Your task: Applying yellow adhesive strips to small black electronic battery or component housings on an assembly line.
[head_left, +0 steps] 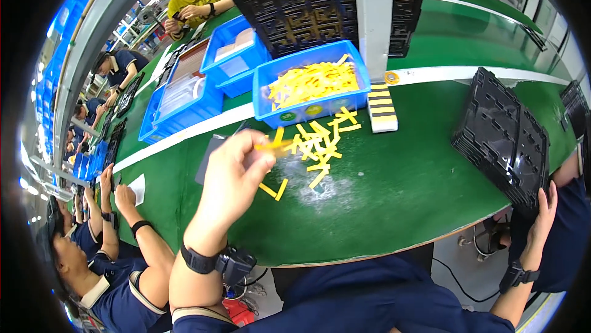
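My left hand [229, 176] is raised over the green table, thumb and fingers pinched on a small yellow strip [274, 147] that is smeared by motion. Below and beyond it, a loose pile of yellow strips [317, 145] lies on the table. Partly covered by this hand is a dark flat piece [209, 156]. Far out to the right, my right hand [544, 215] grips the near lower edge of a tilted stack of black plastic trays [502, 139]; its thumb is hard to see.
Behind the pile stands a blue bin [263, 102] full of yellow strips, beside a striped block [382, 108] and a grey post [373, 19]. More blue bins [215, 90] stand left. Co-workers sit along the left side [111, 277]; another person [563, 228] is close at right.
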`<state>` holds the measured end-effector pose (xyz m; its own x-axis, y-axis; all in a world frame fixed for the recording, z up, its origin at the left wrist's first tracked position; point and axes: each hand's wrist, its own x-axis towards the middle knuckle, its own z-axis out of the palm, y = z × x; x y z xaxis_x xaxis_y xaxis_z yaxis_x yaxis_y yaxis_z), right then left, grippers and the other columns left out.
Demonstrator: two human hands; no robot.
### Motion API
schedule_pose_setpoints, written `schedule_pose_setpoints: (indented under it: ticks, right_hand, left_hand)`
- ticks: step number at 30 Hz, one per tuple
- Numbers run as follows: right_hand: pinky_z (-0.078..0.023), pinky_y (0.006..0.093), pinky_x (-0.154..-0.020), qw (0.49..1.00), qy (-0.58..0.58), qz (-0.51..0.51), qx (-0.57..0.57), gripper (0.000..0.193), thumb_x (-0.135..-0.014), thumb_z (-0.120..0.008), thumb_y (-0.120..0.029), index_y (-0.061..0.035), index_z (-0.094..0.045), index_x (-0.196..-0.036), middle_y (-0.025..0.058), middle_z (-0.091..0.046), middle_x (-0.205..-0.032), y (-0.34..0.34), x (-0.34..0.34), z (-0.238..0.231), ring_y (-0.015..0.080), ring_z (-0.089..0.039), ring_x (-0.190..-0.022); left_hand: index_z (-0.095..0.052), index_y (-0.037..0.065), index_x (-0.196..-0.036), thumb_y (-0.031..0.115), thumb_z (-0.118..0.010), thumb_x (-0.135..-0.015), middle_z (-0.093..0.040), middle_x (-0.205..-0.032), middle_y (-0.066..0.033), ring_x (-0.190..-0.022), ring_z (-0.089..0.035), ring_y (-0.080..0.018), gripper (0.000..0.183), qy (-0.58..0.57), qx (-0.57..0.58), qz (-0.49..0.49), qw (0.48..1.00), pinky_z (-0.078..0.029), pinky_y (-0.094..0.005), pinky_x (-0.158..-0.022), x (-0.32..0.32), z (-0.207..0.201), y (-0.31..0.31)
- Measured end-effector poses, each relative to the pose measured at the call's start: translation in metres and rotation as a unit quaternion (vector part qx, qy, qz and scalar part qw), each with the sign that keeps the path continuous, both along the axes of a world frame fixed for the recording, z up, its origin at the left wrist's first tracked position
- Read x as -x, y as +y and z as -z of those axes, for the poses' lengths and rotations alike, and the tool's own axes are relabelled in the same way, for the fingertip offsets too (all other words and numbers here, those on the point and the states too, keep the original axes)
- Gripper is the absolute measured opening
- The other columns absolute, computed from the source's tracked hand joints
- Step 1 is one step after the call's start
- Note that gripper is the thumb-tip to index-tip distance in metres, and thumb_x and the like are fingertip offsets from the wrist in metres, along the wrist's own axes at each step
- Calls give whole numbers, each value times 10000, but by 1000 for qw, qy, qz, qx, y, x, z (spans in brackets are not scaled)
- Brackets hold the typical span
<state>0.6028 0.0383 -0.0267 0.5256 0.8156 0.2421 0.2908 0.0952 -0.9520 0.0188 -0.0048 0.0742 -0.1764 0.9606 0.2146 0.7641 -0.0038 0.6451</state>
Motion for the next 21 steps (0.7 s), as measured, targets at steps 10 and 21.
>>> schedule_pose_setpoints:
  ticks: [10, 21]
  right_hand:
    - [-447, 307, -810, 967, 240, -38, 74, 397, -886, -551, -310, -52, -525, -1187, 65, -618, -1059, -13, 19, 1, 160, -593, -928]
    - [-485, 306, -754, 954, 292, -33, 66, 370, -881, -557, -331, -40, -568, -1109, 71, -650, -973, -8, 32, -3, 184, -625, -817]
  left_hand:
    - [-647, 46, -921, 123, -639, -744, -648, -791, -134, -750, -631, -258, 193, 157, -188, -155, 957, -480, -351, -690, 117, -49, 148]
    - [-673, 40, -872, 92, -620, -698, -665, -834, -163, -825, -637, -309, 190, 162, -103, -169, 967, -493, -376, -767, 149, -28, 204]
